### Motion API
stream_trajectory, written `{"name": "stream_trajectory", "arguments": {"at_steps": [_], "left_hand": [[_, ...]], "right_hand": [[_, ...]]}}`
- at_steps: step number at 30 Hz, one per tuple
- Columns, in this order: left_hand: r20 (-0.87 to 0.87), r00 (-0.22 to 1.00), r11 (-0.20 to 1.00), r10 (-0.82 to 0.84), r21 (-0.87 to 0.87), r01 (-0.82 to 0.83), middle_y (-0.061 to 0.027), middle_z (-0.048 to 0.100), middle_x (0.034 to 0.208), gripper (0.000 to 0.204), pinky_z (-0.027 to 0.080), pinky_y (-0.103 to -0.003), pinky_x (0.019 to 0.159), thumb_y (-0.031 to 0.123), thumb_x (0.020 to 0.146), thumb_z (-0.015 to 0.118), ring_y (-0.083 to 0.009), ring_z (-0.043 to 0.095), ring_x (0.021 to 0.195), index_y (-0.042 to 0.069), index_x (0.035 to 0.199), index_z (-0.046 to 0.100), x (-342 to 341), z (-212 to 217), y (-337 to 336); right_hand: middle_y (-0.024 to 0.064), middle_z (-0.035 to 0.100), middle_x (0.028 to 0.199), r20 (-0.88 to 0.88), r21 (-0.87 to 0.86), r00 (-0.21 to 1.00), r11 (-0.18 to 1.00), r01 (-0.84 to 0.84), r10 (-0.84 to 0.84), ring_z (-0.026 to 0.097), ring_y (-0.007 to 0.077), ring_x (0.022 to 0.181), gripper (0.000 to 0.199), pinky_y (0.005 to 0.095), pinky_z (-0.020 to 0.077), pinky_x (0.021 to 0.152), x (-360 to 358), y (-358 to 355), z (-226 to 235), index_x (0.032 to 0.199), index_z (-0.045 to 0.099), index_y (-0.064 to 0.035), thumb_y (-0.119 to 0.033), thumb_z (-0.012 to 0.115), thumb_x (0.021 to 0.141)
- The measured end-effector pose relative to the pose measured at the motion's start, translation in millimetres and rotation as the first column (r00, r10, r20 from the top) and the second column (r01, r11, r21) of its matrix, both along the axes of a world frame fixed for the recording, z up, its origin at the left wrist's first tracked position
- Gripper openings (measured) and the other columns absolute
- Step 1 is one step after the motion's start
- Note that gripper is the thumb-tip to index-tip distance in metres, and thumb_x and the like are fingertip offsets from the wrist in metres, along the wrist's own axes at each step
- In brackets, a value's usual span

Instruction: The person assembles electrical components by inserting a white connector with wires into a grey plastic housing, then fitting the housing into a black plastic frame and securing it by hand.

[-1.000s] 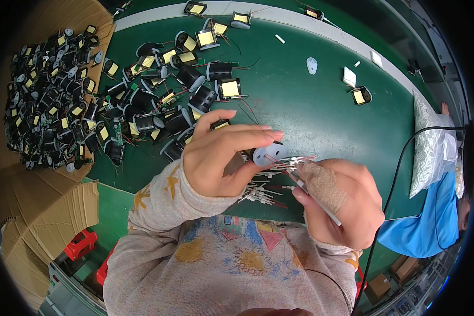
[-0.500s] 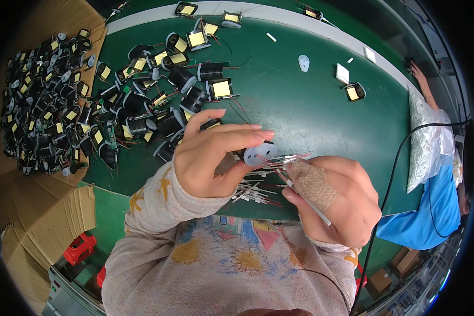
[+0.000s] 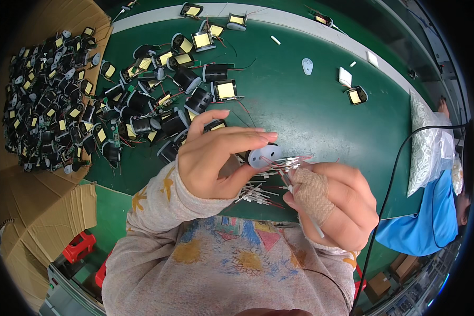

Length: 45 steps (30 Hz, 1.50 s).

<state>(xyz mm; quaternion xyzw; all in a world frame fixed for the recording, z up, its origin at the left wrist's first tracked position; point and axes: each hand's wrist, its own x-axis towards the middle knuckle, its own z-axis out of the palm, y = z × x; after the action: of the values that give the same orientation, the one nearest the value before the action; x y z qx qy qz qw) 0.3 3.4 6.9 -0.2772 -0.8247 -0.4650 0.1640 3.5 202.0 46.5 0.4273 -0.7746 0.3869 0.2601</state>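
Between the thumb and fingers of my left hand (image 3: pixel 208 160) is a black cylindrical part with a grey oval end cap (image 3: pixel 264 157) that has small holes. The cap faces my right hand, and a thin red wire shows at it. My right hand (image 3: pixel 347 208), with a tan bandage (image 3: pixel 317 196) wrapped round a finger, pinches a thin grey-white stick-like lead (image 3: pixel 315 227). Its upper end lies close to the cap; whether it is joined to the red wire I cannot tell. Below and between my hands lies a pile of thin white-sleeved leads with red wires (image 3: pixel 255 195).
Many similar black parts (image 3: pixel 171 124) lie at left on the green table (image 3: pixel 295 116), more in a cardboard box (image 3: pixel 16 184). One black part (image 3: pixel 357 95), white blocks (image 3: pixel 345 77) and a loose grey cap (image 3: pixel 307 66) lie far right. A black cable (image 3: pixel 389 184) and a bag (image 3: pixel 424 142) are at right.
My right hand has turned slightly and the lead in it stands steeper. My left hand keeps its hold on the black part. Another person's hand at far right has drawn back.
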Motion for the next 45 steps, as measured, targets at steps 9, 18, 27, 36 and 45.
{"name": "stream_trajectory", "arguments": {"at_steps": [9, 18, 27, 36, 45], "left_hand": [[-0.002, 1.000, 1.000, 0.006, -0.004, -0.006, -0.0103, 0.069, 0.095, 0.044, 0.038, -0.042, 0.093, 0.003, 0.066, 0.077, -0.0231, 0.067, 0.092, 0.009, 0.101, 0.050, 0.7, 0.2, -1.5], [-0.001, 0.996, 0.995, -0.086, -0.053, 0.086, -0.0064, 0.069, 0.096, 0.036, 0.039, -0.041, 0.091, 0.012, 0.068, 0.077, -0.0211, 0.065, 0.096, 0.006, 0.098, 0.059, -0.5, 2.9, -5.6], [0.120, 0.921, 0.898, -0.370, 0.300, 0.321, -0.0224, 0.057, 0.105, 0.025, 0.052, -0.037, 0.078, 0.016, 0.084, 0.065, -0.0320, 0.063, 0.093, 0.003, 0.091, 0.045, -2.2, -1.1, -6.0], [0.185, 0.947, 0.909, -0.264, 0.376, 0.180, -0.0195, 0.065, 0.096, 0.019, 0.052, -0.029, 0.066, -0.004, 0.071, 0.066, -0.0240, 0.065, 0.075, -0.002, 0.086, 0.056, 12.7, -5.1, 2.1], [0.298, 0.924, 0.927, -0.241, 0.352, 0.128, -0.0188, 0.065, 0.092, 0.018, 0.052, -0.030, 0.067, -0.002, 0.073, 0.066, -0.0260, 0.066, 0.078, -0.002, 0.086, 0.055, 18.7, -4.6, 15.1]], "right_hand": [[0.0150, 0.065, 0.086, -0.018, 0.000, 0.999, 0.999, 0.044, -0.044, 0.064, 0.0262, 0.073, 0.040, 0.0276, 0.0536, 0.059, 2.2, -4.1, -0.8, 0.084, 0.066, 0.0023, -0.009, 0.058, 0.046], [0.0123, 0.061, 0.072, 0.359, -0.064, 0.930, 0.991, 0.114, -0.083, 0.061, 0.0263, 0.064, 0.019, 0.0303, 0.0500, 0.056, -3.1, -10.7, 0.3, 0.073, 0.064, 0.0021, 0.002, 0.075, 0.058], [0.0131, 0.061, 0.074, 0.135, -0.013, 0.976, 0.984, 0.177, -0.173, 0.060, 0.0255, 0.064, 0.031, 0.0293, 0.0507, 0.056, 7.5, -4.5, 4.3, 0.077, 0.066, 0.0033, -0.004, 0.066, 0.047], [0.0105, 0.059, 0.074, 0.245, 0.001, 0.958, 0.988, 0.156, -0.151, 0.059, 0.0222, 0.063, 0.034, 0.0287, 0.0490, 0.055, 13.7, -3.1, -6.1, 0.079, 0.067, 0.0018, 0.004, 0.058, 0.046], [0.0119, 0.061, 0.076, 0.228, -0.109, 0.924, 0.935, 0.339, -0.308, 0.059, 0.0251, 0.063, 0.034, 0.0303, 0.0501, 0.058, 32.4, -11.6, -30.6, 0.081, 0.067, 0.0017, 0.007, 0.060, 0.048]]}}
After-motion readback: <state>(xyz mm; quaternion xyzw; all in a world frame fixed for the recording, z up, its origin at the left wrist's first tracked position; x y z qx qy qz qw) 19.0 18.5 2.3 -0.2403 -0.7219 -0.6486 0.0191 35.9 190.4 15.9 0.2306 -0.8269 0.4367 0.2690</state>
